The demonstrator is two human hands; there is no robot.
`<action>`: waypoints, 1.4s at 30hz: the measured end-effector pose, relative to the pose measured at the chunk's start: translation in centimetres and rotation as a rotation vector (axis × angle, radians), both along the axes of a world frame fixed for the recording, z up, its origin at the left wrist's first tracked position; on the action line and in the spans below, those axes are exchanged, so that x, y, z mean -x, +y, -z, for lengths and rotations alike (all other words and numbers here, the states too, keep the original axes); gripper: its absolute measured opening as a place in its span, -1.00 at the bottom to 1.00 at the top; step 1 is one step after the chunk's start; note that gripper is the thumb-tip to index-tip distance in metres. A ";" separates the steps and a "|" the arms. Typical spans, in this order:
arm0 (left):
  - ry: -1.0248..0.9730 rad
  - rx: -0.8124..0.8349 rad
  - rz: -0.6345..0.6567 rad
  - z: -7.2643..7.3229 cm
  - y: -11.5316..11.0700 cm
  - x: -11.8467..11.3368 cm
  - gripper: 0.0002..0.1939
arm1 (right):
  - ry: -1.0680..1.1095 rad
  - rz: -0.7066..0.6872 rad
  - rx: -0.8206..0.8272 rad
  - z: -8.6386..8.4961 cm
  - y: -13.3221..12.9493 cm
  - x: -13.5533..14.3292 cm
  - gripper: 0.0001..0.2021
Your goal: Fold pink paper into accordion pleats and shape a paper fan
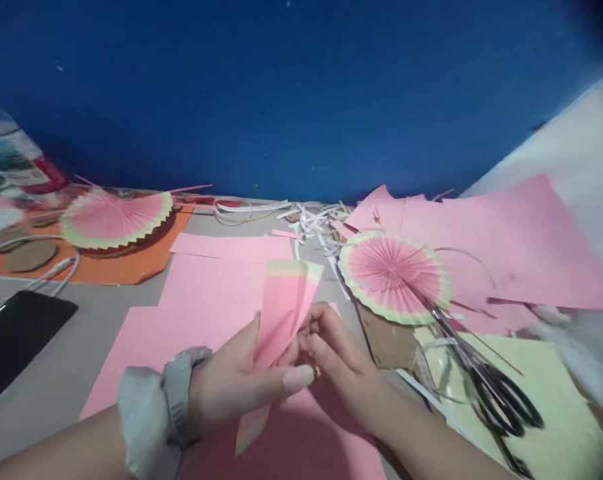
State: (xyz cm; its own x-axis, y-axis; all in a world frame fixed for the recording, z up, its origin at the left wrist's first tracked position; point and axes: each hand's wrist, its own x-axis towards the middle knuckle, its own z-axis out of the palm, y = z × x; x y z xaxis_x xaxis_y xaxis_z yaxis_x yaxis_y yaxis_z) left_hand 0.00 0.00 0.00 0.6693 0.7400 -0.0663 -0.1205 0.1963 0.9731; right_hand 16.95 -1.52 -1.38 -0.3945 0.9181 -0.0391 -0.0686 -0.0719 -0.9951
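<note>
A folded piece of pink paper (280,310) with a pale green band along its end stands upright in my left hand (251,380). My left thumb presses across its lower part, and a second green-edged end pokes out below the palm. Close against the paper's right side is my right hand (339,360), its fingers curled in a pinch; whatever lies between the fingertips is hidden. Beneath both hands are flat sheets of pink paper (211,287).
At right, a round pleated pink-and-green paper fan (394,273) lies by black-handled scissors (501,397) and a pale green sheet (566,400). Another fan (116,217) rests on orange paper (146,260) at left, near a black phone (26,333). White paper strips (314,223) lie behind.
</note>
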 end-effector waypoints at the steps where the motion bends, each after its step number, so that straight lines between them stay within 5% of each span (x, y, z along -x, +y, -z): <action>1: 0.001 0.023 0.009 -0.1 -0.1 0.0 -0.84 | 0.007 0.005 0.014 0.1 0.1 0.0 -0.80; 9: -0.073 0.189 0.197 -0.5 0.3 -0.9 -0.88 | 0.147 -0.110 0.216 0.2 0.2 0.1 -0.82; 17: -0.011 0.274 0.049 -0.2 0.3 -0.9 -0.65 | 0.020 0.171 0.070 0.0 0.4 0.0 -0.85; 22: 0.050 0.272 0.088 -0.1 0.4 -1.1 -0.72 | -0.026 0.253 0.002 -0.3 0.2 0.1 -0.77; 25: 0.085 0.271 0.152 -0.2 0.6 -1.0 -0.58 | -0.062 0.325 0.004 -0.4 0.3 0.1 -0.74; 31: 0.040 0.233 0.355 -0.3 0.8 -0.4 -0.65 | 0.166 0.273 0.133 0.0 0.3 -0.1 -0.74; 42: -0.049 0.362 0.370 -0.5 0.8 -0.4 -0.67 | 0.116 0.486 0.075 0.2 0.4 -0.3 -0.64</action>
